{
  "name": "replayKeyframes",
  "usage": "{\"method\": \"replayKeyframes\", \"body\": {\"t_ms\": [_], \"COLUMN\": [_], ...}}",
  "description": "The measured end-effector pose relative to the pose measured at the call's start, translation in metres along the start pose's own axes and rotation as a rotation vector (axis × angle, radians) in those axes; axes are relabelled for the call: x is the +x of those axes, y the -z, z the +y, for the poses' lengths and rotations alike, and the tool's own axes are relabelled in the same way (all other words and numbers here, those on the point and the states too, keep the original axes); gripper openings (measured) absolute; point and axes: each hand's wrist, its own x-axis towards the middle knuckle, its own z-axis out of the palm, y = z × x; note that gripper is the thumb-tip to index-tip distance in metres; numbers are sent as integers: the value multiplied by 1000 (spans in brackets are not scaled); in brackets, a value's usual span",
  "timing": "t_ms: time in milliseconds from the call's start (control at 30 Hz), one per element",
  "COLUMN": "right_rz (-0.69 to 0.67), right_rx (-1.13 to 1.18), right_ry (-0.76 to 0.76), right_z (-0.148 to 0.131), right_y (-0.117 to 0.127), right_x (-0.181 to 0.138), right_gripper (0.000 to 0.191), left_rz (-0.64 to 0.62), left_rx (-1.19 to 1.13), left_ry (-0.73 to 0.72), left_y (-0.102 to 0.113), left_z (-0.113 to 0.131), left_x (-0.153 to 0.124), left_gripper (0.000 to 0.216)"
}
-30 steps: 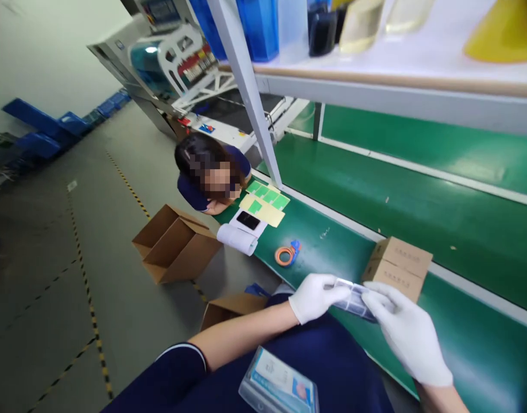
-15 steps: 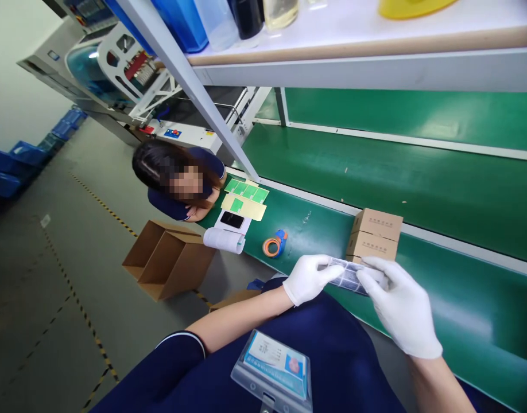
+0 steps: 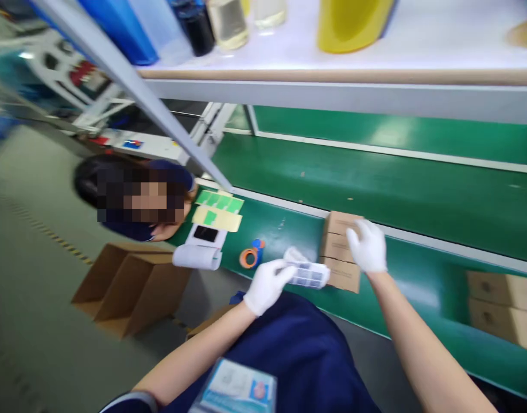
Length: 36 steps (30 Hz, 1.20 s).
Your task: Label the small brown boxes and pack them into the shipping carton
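Note:
My left hand (image 3: 267, 285), in a white glove, pinches one end of a strip of labels (image 3: 309, 275), pale with dark grey rectangles and a curled part behind. The strip's free end reaches toward a row of small brown cardboard boxes (image 3: 341, 275) on the green bench. My right hand (image 3: 369, 246), also gloved, is at the far right edge of these boxes. Its thumb and fingers are apart, and whether it touches a box I cannot tell. An orange and blue tape dispenser (image 3: 251, 255) lies left of the strip.
More brown boxes (image 3: 500, 310) lie at the bench's right. A person (image 3: 138, 195) leans on the bench's left end, near green label sheets (image 3: 220, 202), a phone (image 3: 205, 233) and papers (image 3: 197, 257). A large open carton (image 3: 130, 287) stands below. Overhead runs a shelf (image 3: 289, 74).
My right hand has let go of the label strip and moved away to the boxes. My left hand keeps the strip. The view has turned right, showing more boxes.

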Motion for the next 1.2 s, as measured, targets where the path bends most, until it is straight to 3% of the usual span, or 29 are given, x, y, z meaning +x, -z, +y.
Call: {"method": "replayKeyframes", "body": {"t_ms": [100,200,300,533,633,733,800,900,1000,1200], "right_rz": [-94,-247,-350,-357,-221,-29,-42,-39,-23,19], "right_rx": [-218,-295,-309,-274,-114,218,413,468,412,319], "right_ry": [20,-47,-116,-134,-117,-51,40,112,136,180], "right_z": [40,58,56,49,23,-32,-74,-119,-131,-124], "right_y": [-28,-49,-62,-65,-46,1,37,73,79,77], "right_x": [54,81,76,35,18,-12,-37,-64,-73,-77], "right_gripper": [52,48,46,41,37,27,15,7,8,9], "left_rz": [64,119,154,158,119,71,38,-2,-45,-88], "left_rx": [-1,-20,-75,-57,-77,-113,-90,-21,-11,-24], "left_ry": [77,144,188,173,146,119,96,46,10,24], "left_y": [13,22,22,8,2,-3,-7,-13,-17,-17], "left_z": [-4,-11,-17,-19,-12,-5,0,3,5,8], "left_x": [-2,-4,-9,-4,3,8,8,6,3,0], "left_gripper": [35,41,43,38,37,34,32,30,29,28]}}
